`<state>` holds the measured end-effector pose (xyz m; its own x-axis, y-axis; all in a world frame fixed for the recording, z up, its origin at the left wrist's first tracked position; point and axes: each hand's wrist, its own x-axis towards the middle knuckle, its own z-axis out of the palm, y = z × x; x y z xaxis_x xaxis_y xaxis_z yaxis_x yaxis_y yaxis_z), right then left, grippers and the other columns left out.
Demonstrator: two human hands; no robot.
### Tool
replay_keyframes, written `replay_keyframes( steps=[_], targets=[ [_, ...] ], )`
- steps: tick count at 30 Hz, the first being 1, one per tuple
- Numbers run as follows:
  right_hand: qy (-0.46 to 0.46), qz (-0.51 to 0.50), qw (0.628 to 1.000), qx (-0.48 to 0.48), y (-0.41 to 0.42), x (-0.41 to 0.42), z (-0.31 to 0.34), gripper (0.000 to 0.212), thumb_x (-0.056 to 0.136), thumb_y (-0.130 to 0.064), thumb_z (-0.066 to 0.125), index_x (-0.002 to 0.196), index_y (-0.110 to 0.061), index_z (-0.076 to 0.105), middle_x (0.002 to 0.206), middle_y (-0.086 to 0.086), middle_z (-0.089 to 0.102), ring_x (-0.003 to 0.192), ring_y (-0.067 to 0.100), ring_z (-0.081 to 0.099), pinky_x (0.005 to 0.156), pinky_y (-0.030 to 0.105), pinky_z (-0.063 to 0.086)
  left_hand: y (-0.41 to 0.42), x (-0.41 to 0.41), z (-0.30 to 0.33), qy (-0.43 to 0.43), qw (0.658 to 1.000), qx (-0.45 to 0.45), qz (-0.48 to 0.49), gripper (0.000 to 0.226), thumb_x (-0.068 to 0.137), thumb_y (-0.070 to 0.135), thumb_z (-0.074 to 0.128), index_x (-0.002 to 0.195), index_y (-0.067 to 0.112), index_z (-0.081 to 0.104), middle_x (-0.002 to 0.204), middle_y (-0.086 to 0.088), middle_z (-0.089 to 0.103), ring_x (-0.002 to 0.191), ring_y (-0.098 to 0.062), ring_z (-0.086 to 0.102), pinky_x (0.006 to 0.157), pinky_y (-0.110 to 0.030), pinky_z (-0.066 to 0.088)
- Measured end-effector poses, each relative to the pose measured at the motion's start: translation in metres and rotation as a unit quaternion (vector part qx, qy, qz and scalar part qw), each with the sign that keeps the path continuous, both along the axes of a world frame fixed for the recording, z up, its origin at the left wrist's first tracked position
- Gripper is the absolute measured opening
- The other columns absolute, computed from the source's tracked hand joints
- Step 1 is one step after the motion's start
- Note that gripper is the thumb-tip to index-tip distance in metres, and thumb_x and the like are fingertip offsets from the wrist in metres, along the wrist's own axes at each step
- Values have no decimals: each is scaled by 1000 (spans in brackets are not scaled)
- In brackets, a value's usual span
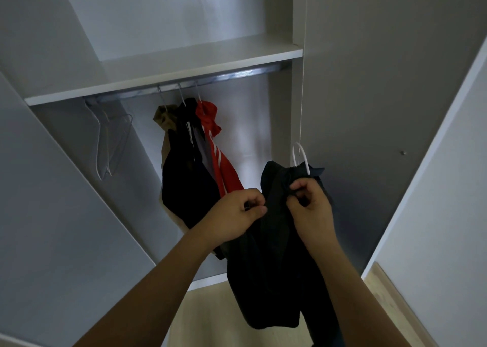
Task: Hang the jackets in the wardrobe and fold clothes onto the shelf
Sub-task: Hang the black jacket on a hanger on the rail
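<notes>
Both hands pinch the dark jacket [274, 241]: left hand [237, 212], right hand [311, 201]. Its hanger [300, 158] looks loosely seated and could slip out before reaching the rail [210, 79].

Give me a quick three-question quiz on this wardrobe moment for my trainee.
1. True or false: the dark jacket in both hands already hangs on the rail.
2. How many garments hang on the rail? A) one B) three C) five
3. What pokes up above the right hand?

Key: 1 false; the left hand and right hand hold it below the rail. 2 B. 3 The white hanger hook.
</notes>
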<state>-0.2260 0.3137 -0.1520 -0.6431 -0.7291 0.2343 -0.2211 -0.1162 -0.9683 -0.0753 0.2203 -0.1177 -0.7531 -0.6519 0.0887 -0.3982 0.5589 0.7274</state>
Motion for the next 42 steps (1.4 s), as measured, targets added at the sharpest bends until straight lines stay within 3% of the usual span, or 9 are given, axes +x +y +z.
replay_keyframes(
  steps=[6, 11, 14, 17, 24, 28, 31, 35, 42],
  targets=[
    [-20, 27, 998, 46, 3, -2, -1, 63, 92, -8, 50, 137, -51, 43, 95, -18, 65, 68, 6, 63, 58, 23, 53, 2, -6, -2, -21, 1000, -11, -11, 16, 92, 31, 64, 80, 41, 61, 82, 33, 59, 79, 11, 57, 68, -12, 39],
    [-11, 39, 996, 74, 7, -6, 4, 65, 94, -10, 46, 145, -48, 32, 95, -15, 63, 70, 14, 64, 59, 30, 55, 8, -5, -3, -3, 993, -105, -50, 15, 92, 31, 63, 84, 43, 57, 88, 37, 56, 83, 9, 56, 70, -3, 39],
    [-47, 45, 997, 49, 8, -5, 8, 45, 94, -7, 49, 130, -34, 53, 102, -5, 66, 80, 12, 66, 68, 27, 56, 7, -3, -7, -1, 990, -133, -42, 10, 92, 35, 61, 90, 44, 57, 92, 33, 57, 86, 5, 57, 67, -9, 41],
    [-67, 54, 996, 28, 11, -4, 10, 23, 93, -5, 51, 102, -22, 62, 95, 4, 67, 87, 21, 65, 80, 39, 57, 6, -2, -8, -12, 994, -107, -27, 12, 93, 36, 60, 85, 45, 57, 92, 25, 60, 83, 2, 59, 70, -17, 45],
    [-177, 101, 979, 0, 17, -2, 11, 21, 99, -19, 48, 93, -21, 68, 92, 3, 70, 88, 17, 68, 75, 25, 54, 7, -1, -3, -43, 997, -64, 17, 20, 91, 46, 61, 76, 36, 54, 80, 20, 60, 75, 3, 58, 64, -19, 44],
    [-160, 90, 983, 1, 17, -2, 9, 20, 100, -25, 49, 95, -24, 68, 94, -3, 70, 92, 14, 68, 77, 24, 53, 9, 3, 15, 26, 989, 137, 50, 35, 81, 40, 61, 69, 10, 48, 66, -4, 53, 61, -12, 52, 67, -24, 43],
    [-118, 112, 987, -6, 20, -6, 11, 18, 97, -25, 55, 91, -26, 71, 96, -3, 72, 94, 16, 68, 82, 27, 54, 11, 8, 31, 167, 926, 336, 51, 9, 68, 14, 46, 69, 9, 40, 53, -9, 43, 50, -16, 42, 61, -29, 39],
    [-112, 152, 982, -2, 25, -8, 20, 22, 97, -24, 55, 83, -28, 72, 94, -4, 67, 90, 9, 65, 78, 18, 48, 4, 12, 47, 112, 966, 222, 78, 16, 86, -4, 49, 80, 11, 51, 74, -4, 58, 72, -17, 57, 77, -37, 48],
    [-121, 199, 972, 21, 33, -3, 35, 20, 92, -3, 57, 72, -7, 58, 84, -3, 45, 81, 12, 51, 80, 21, 40, 2, 9, 64, 77, 981, 161, -70, 10, 93, 11, 62, 103, 13, 60, 93, 2, 71, 91, -16, 69, 80, -23, 54]
  ],
)
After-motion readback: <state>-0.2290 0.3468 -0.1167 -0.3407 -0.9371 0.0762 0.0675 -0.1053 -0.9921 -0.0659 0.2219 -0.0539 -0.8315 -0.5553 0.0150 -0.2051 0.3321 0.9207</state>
